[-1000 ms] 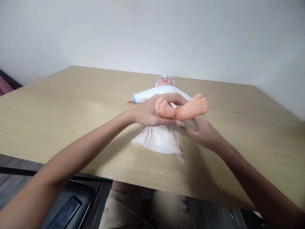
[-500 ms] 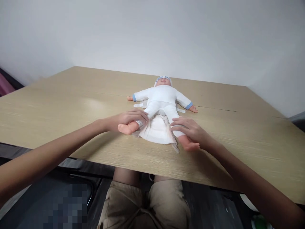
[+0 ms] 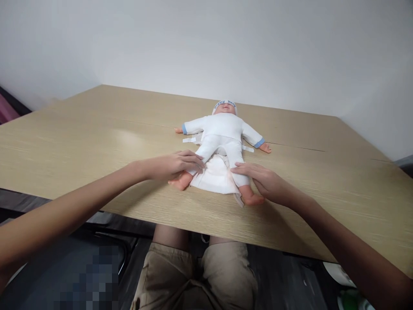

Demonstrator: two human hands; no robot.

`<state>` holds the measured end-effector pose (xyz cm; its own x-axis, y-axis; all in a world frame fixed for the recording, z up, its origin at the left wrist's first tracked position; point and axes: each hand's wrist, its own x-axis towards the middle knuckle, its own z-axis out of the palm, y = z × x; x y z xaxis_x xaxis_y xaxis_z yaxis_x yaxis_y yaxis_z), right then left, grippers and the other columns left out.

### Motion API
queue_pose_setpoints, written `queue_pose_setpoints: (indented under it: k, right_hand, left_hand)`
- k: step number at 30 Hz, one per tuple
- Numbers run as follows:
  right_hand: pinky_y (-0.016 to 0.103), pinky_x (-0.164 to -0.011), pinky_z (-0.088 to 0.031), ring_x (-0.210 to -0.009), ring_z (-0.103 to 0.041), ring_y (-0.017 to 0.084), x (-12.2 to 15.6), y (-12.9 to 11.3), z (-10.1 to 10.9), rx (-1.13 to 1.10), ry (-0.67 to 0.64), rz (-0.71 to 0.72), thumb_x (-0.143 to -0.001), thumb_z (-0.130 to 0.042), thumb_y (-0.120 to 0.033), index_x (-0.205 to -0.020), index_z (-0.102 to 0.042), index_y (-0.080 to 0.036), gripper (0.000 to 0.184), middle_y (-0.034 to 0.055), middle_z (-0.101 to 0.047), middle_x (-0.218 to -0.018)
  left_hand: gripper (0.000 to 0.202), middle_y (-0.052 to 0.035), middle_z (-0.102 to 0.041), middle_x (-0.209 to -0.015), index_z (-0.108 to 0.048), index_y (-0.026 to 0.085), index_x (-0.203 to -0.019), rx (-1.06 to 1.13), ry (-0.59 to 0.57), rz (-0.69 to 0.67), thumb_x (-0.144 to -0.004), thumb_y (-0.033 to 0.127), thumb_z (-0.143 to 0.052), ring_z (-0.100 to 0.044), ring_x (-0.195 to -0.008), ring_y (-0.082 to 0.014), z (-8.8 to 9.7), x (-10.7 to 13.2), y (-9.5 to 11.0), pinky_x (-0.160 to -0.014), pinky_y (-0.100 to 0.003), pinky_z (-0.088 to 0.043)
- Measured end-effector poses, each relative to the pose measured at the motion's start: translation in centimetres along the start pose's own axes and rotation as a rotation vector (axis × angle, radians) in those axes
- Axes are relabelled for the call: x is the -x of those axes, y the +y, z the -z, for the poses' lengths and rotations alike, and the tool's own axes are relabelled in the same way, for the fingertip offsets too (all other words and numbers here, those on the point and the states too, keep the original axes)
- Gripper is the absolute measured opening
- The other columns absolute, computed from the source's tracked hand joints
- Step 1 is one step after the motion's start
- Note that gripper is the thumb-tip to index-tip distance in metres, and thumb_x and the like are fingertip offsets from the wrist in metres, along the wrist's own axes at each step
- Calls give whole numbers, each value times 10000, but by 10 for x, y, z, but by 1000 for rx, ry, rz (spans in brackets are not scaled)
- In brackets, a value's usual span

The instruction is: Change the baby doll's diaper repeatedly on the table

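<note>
A baby doll in a white suit with blue cuffs lies on its back, legs apart and feet toward me. Beneath its hips and between its legs spreads an opened white diaper, with tabs sticking out at both sides of the waist. My left hand is closed over the doll's leg on the left, fingers across the lower leg. On the other side, my right hand curls round the opposite leg, fingertips at its inner edge beside the diaper. Both thumbs are mostly hidden.
The doll is on a wide wooden table that meets a pale wall at the back. My knees are under the front edge. A dark chair stands at lower left, and white and green items sit below at lower right.
The doll's feet have drawn slightly inward, toward each other, with my hands still on the legs. The view has shifted a little.
</note>
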<state>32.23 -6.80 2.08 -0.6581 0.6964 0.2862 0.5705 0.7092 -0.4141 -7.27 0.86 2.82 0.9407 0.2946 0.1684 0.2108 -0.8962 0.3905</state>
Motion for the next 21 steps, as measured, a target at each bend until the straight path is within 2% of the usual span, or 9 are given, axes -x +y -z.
queue_pose_setpoints:
  k: [2, 4, 6, 8, 11, 13, 17, 19, 21]
  right_hand:
    - [568, -1249, -542, -1490, -651, 308, -2, -13, 0, 18, -25, -66, -1165, -421, -311, -1541, -687, -299, 460, 78, -730, -1546]
    - [624, -1270, -504, -1520, -613, 369, -2, -27, -6, 102, -39, -84, -1127, -580, -478, -1577, -654, -280, 498, 119, -712, -1559]
    - [679, -1295, -452, -1546, -569, 421, -1, -38, -18, 214, -20, -79, -1043, -719, -568, -1595, -637, -253, 640, 165, -693, -1560]
    - [699, -1284, -451, -1550, -549, 443, 0, -43, -30, 298, 9, -86, -1029, -743, -503, -1584, -648, -232, 625, 193, -687, -1537]
    - [639, -1215, -522, -1488, -595, 412, -2, -41, -39, 336, 47, -123, -1088, -578, -284, -1483, -718, -216, 425, 198, -704, -1480]
    - [567, -1140, -565, -1366, -666, 376, -7, -36, -36, 303, 83, -147, -1115, -482, -243, -1375, -754, -214, 378, 184, -740, -1391]
    - [421, -863, -586, -940, -710, 285, -29, -20, -12, 103, 212, -244, -1166, -463, -406, -1121, -748, -234, 336, 98, -775, -1029]
    - [402, -851, -570, -880, -679, 263, -45, -7, 1, 17, 318, -268, -1166, -470, -510, -1011, -724, -237, 404, 77, -742, -959]
    - [414, -927, -564, -942, -679, 270, -65, 13, 10, -32, 409, -289, -1143, -486, -608, -954, -716, -240, 473, 86, -737, -1012]
  left_hand:
    - [465, -63, -716, -1545, -726, 301, -1424, 16, 34, 52, -1014, 138, -580, -578, -1505, -298, -2, -2, 9, -1276, -489, -460]
    - [324, -88, -726, -1500, -734, 271, -1344, -6, 71, 102, -1030, 335, -687, -578, -1465, -338, -8, -4, 18, -1251, -506, -472]
    - [421, -128, -714, -1480, -712, 240, -1280, -66, 98, 143, -958, 494, -806, -555, -1450, -388, -17, -6, 25, -1224, -542, -479]
    - [383, -151, -703, -1460, -685, 223, -1227, -118, 115, 174, -940, 438, -820, -540, -1445, -408, -25, -7, 28, -1198, -562, -484]
    - [198, -124, -721, -1390, -673, 230, -1168, -100, 140, 189, -972, 228, -694, -527, -1455, -387, -30, -8, 30, -1202, -561, -473]
    - [162, -102, -736, -1326, -676, 247, -1169, -26, 176, 228, -1016, 225, -626, -552, -1421, -360, -26, -9, 31, -1172, -530, -495]
    - [207, -79, -737, -1217, -640, 251, -1239, 170, 371, 370, -1113, 370, -528, -670, -1164, -288, -4, -22, 23, -1003, -429, -551]
    - [224, -71, -725, -1225, -624, 238, -1235, 218, 490, 382, -1107, 400, -535, -664, -1141, -272, 10, -38, 11, -1003, -405, -532]
    - [219, -60, -710, -1194, -616, 227, -1187, 258, 586, 406, -1083, 416, -579, -645, -1125, -263, 22, -61, -8, -993, -384, -506]
